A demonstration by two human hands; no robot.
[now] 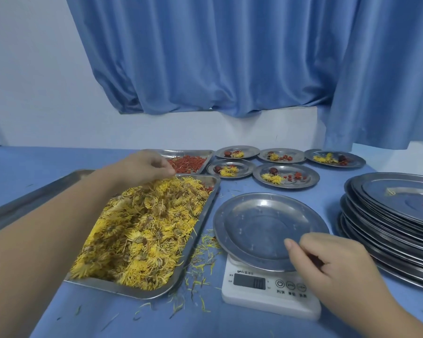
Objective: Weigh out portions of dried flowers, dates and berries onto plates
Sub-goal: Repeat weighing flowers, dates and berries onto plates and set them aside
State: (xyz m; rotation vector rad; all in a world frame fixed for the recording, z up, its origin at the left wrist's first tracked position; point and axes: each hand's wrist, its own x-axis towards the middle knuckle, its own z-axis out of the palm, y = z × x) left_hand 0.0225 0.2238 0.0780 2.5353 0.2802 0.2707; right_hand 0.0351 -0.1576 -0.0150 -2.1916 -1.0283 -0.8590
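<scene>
Left hand (147,164) reaches over the far end of the flower tray (142,292), fingers curled, tips bunched at the dried flowers (144,228); we cannot tell if it pinches any. Right hand (327,259) sits at the near rim of the plate (254,223) on the scale (271,298), fingers curled, thumb out over the rim. We glimpse something dark reddish inside the curl and cannot tell what it is or whether it is held.

The bench (108,313) is covered in blue cloth, with a white wall behind and a blue curtain (205,57) hanging above it. Loose petals (200,264) are scattered on the cloth between the flower tray and the scale.

The flowers are yellow, stringy, with brownish centres, heaped deep in the tray. The berries (188,163) are small and red, in the berry tray (205,154) just behind.

We count three steel trays, one of them a side tray (34,196) partly behind the left arm. There is one white scale, its digits blurred, and one plate on it. Five filled plates (308,178) sit at the back, three in the far row and two nearer, each with flowers and red bits. One tall plate stack (388,228) stands at the right; its plates are too many to count.
</scene>
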